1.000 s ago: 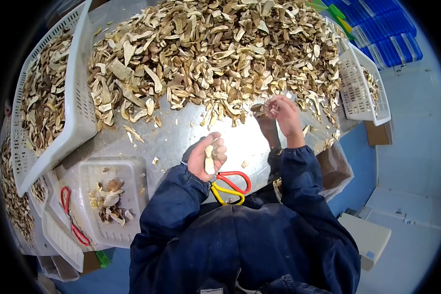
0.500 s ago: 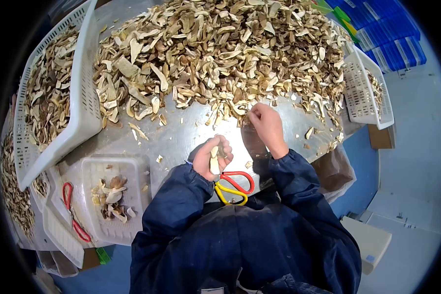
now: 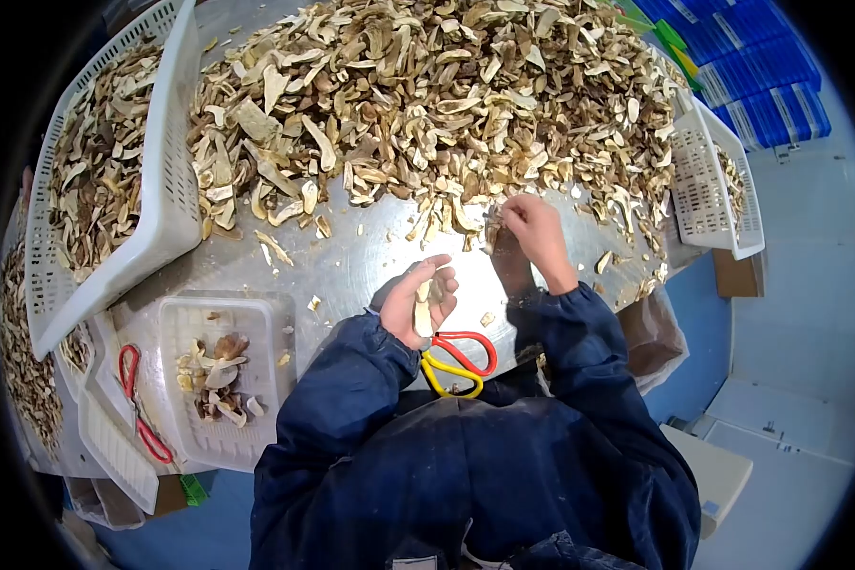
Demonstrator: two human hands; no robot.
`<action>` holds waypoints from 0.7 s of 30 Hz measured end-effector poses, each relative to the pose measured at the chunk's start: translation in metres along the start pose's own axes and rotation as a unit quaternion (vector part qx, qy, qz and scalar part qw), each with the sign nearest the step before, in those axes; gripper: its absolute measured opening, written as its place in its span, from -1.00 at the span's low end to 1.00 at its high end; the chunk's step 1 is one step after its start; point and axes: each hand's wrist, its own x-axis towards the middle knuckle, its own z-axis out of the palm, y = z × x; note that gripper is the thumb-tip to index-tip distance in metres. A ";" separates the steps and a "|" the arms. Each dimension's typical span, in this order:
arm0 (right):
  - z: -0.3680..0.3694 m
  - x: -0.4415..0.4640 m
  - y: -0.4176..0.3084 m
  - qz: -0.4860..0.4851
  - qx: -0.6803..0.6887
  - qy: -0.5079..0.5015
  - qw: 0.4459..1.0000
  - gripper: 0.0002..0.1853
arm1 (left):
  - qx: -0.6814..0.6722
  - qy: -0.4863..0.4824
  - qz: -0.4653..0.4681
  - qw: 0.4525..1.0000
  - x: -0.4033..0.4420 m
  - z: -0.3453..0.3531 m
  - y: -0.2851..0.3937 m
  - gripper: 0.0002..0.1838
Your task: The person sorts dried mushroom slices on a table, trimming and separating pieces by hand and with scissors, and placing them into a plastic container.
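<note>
My left hand (image 3: 415, 302) is curled around pale dried mushroom slices (image 3: 423, 313), which lie along its palm. Just below it, scissors (image 3: 464, 353) with one red and one yellow handle lie at the table's near edge; their blades are hidden. My right hand (image 3: 539, 239) is at the front of the big heap of dried mushroom slices (image 3: 427, 104). Its thumb and fingers are pinched together beside a small brownish slice (image 3: 493, 226). Whether that piece is gripped or only touched is hard to see.
A white slotted basket (image 3: 173, 180) of slices leans at the left, and another basket (image 3: 701, 180) stands at the right. A clear plastic tray (image 3: 280, 399) holds a few pieces beside red-handled scissors (image 3: 128, 380). Blue crates (image 3: 760, 76) are stacked at the back right.
My right hand has shifted slightly right, staying at the heap's front edge with its fingers pinched. My left hand has loosened a little, its index finger now more extended, still holding the slices.
</note>
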 end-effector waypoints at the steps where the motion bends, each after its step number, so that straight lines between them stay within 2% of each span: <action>1: -0.008 -0.005 -0.013 0.027 0.052 -0.008 0.998 -0.84 | 0.002 0.010 0.008 1.000 -0.002 0.012 -0.001 -0.73; 2: -0.012 -0.011 -0.021 0.054 0.104 -0.016 0.993 -0.83 | 0.005 0.020 0.016 1.000 -0.003 0.021 -0.002 -0.70; 3: -0.011 -0.017 -0.022 0.006 0.166 -0.047 0.985 -0.81 | -0.002 0.022 0.016 1.000 -0.004 0.027 -0.001 -0.69; 4: -0.012 -0.021 -0.029 0.012 0.213 -0.111 0.971 -0.80 | -0.007 0.024 0.016 1.000 -0.005 0.031 0.000 -0.67; 7: -0.006 -0.018 -0.051 -0.018 0.069 -0.047 0.996 -0.78 | -0.014 0.023 0.017 0.999 -0.004 0.029 -0.001 -0.65; 10: 0.016 -0.014 -0.046 -0.100 -0.098 0.026 0.990 -0.77 | -0.001 0.024 0.012 1.000 -0.001 0.013 0.002 -0.64; 11: 0.018 -0.016 -0.044 -0.094 -0.107 -0.009 0.990 -0.76 | 0.005 0.027 0.008 1.000 -0.001 0.007 0.002 -0.64; 14: 0.012 -0.024 -0.051 -0.095 -0.088 -0.013 0.992 -0.77 | 0.005 -0.054 0.031 0.998 -0.003 0.004 0.006 -0.65; 15: 0.006 -0.029 -0.055 -0.056 -0.065 -0.056 0.995 -0.77 | 0.083 -0.017 0.053 0.995 -0.005 0.005 0.005 -0.65; 18: -0.008 -0.050 -0.075 -0.060 0.004 -0.161 0.985 -0.77 | 0.306 0.082 0.124 0.940 -0.011 0.034 -0.003 -0.70; 20: -0.009 -0.060 -0.074 -0.039 0.085 -0.179 0.979 -0.79 | 0.412 0.079 0.138 0.897 -0.008 0.022 -0.003 -0.78; 21: -0.007 -0.064 -0.073 -0.030 0.126 -0.189 0.973 -0.81 | 0.411 0.088 0.146 0.895 -0.007 0.018 -0.005 -0.81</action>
